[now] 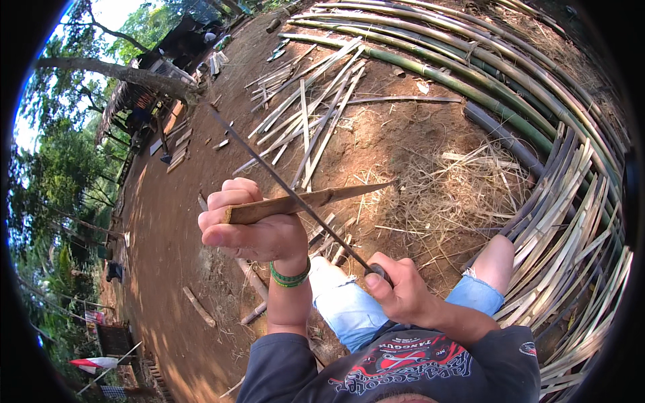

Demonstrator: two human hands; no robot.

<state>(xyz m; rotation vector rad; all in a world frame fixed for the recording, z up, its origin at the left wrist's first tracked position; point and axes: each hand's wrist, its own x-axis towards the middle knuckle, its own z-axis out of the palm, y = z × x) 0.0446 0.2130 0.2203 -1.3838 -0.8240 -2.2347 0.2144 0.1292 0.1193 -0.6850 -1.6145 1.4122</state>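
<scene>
My left hand (261, 235) is closed around a brown split bamboo piece (346, 192), whose tapered end points right. A green woven bracelet (291, 277) circles that wrist. In my right hand (411, 295) is the dark handle of a machete (272, 172), gripped in closed fingers. Its long, thin blade slants up and to the left, crossing the bamboo piece just right of my left hand. I cannot tell whether the blade touches the bamboo. Both hands are raised in front of my body, above my knees in light blue denim shorts (349, 305).
Pale bamboo strips (314, 117) lie ahead on the brown dirt. Long bamboo poles (430, 67) stretch across the far right, and a heap of split strips (561, 248) lies at my right. Shavings (450, 191) cover ground ahead. A short stick (199, 306) rests at left.
</scene>
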